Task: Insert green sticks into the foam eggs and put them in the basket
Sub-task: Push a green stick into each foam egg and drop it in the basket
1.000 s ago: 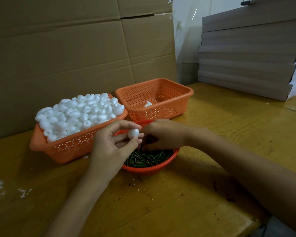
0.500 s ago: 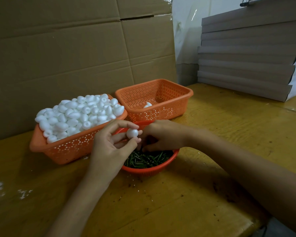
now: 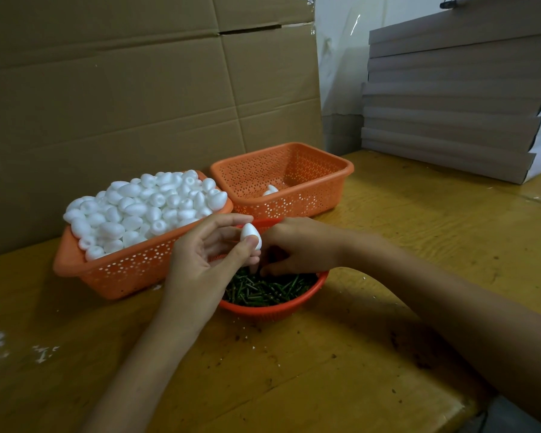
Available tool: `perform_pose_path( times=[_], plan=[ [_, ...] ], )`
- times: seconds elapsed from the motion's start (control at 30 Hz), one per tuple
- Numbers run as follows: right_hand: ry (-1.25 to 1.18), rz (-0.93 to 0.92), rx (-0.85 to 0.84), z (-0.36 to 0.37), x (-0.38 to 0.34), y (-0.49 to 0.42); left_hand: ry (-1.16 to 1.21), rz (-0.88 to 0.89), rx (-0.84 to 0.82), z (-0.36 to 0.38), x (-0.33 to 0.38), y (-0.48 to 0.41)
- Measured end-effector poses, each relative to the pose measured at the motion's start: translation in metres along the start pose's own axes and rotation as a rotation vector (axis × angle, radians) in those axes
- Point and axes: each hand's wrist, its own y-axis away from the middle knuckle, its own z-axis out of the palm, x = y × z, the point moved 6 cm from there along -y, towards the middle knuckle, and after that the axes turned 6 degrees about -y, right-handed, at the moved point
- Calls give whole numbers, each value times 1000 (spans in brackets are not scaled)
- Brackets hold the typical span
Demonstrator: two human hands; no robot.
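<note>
Red and round, the plastic bowl (image 3: 275, 310) of short green sticks (image 3: 263, 290) sat nearest. Above its rim the left hand (image 3: 200, 264) pinched a white foam egg (image 3: 252, 235). The right hand (image 3: 297, 245) curled into the sticks, though I couldn't tell if it gripped one. A stick should enter straight along the egg's axis. Behind the bowl waited the orange perforated basket (image 3: 341, 179).

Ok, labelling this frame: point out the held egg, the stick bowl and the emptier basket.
held egg (image 3: 250, 232), head view, its white upper side.
stick bowl (image 3: 272, 310), head view, front wall.
emptier basket (image 3: 294, 205), head view, front wall.
</note>
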Motion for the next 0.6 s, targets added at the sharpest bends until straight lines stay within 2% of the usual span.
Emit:
perform_pose_path(
  times=[0.6],
  plan=[
    [-1, 23, -23, 1, 1, 0, -17, 30, -4, 0, 2, 0]
  ],
)
